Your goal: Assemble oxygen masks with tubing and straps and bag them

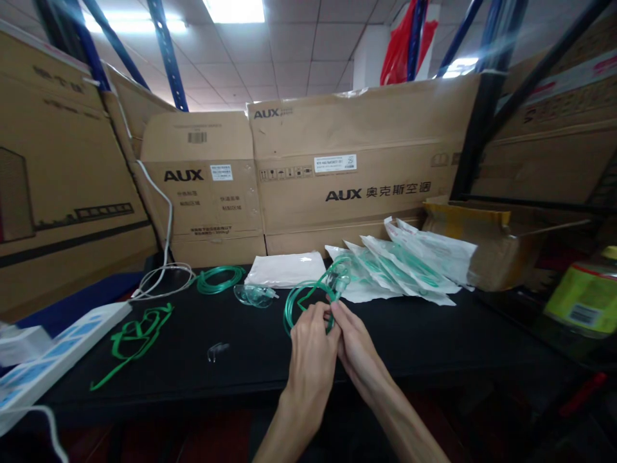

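Note:
Both my hands meet over the middle of the black table point(424, 334). My left hand point(312, 344) and my right hand point(353, 341) are closed, pinching a coil of green transparent tubing point(296, 299) that loops up from between the fingers to a small clear connector point(341, 281). A clear plastic mask point(254, 294) lies just beyond my left hand. Further left rests a second coil of green tubing point(219, 278).
Several sealed packets with green tubing point(409, 267) fan out at the back right beside a white packet stack point(286, 268). Green elastic straps point(137, 334), a white power strip point(58, 354) and white cable point(161, 276) lie left. Cardboard boxes point(351, 167) wall the back.

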`<state>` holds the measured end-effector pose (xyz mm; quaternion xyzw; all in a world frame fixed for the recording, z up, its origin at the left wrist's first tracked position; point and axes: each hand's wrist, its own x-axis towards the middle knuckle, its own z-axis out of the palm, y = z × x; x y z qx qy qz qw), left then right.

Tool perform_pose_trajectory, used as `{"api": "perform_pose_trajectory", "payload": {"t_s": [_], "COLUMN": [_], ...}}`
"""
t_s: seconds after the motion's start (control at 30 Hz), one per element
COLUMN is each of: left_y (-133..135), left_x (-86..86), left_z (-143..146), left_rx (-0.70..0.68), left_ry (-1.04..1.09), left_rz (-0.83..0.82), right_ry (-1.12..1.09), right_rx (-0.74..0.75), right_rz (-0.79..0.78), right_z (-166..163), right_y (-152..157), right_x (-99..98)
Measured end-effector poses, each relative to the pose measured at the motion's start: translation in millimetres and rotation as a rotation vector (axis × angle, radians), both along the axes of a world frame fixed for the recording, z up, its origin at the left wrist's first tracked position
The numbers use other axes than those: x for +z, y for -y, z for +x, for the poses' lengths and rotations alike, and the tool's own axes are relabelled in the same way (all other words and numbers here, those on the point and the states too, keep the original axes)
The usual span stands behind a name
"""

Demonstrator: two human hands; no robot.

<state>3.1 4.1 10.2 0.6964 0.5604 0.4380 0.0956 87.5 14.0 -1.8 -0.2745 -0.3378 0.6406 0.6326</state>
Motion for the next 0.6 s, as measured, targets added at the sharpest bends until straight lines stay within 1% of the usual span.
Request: {"api": "perform_pose_trajectory", "payload": {"t_s": [0.07, 0.13, 0.2, 0.23, 0.27, 0.3, 0.4, 0.43, 0.47, 0.5, 0.6], "left_y": [0, 4, 9, 11, 13, 13, 4, -2, -8, -14, -30], "left_x": [-2.5, -2.5, 0.5, 3.2, 6.3, 9.6, 16.2, 16.3, 15.3, 13.3, 3.7], "left_z": [5, 4, -3, -9, -17, -24, -48, -53, -58, -61, -62], "left_rx": [-0.030, -0.100, -0.178, -0.189, -0.167, -0.112, 0.147, 0.198, 0.213, 0.183, -0.030], "left_ry": [0.028, 0.072, 0.115, 0.136, 0.153, 0.162, 0.120, 0.100, 0.094, 0.113, 0.229], "left_rz": [0.006, -0.009, -0.046, -0.055, -0.045, -0.015, 0.101, 0.090, 0.044, -0.034, -0.258], "right_ry": [0.022, 0.043, 0.054, 0.051, 0.046, 0.040, 0.018, 0.013, 0.010, 0.009, 0.020], "right_rx": [-0.004, -0.003, 0.001, 0.002, 0.004, 0.005, 0.009, 0.013, 0.018, 0.022, 0.026], "right_rz": [-0.008, -0.024, -0.035, -0.036, -0.036, -0.034, -0.023, -0.017, -0.011, -0.005, 0.004], "right_z": [4, 10, 16, 18, 20, 22, 24, 24, 24, 24, 25], "right_y": [-2, -4, -6, -7, -8, -9, -10, -10, -10, -10, -13], "right_x": [0.7, 0.4, -0.9, -1.7, -2.4, -2.8, -2.5, -1.9, -1.3, -0.7, 0.1]}}
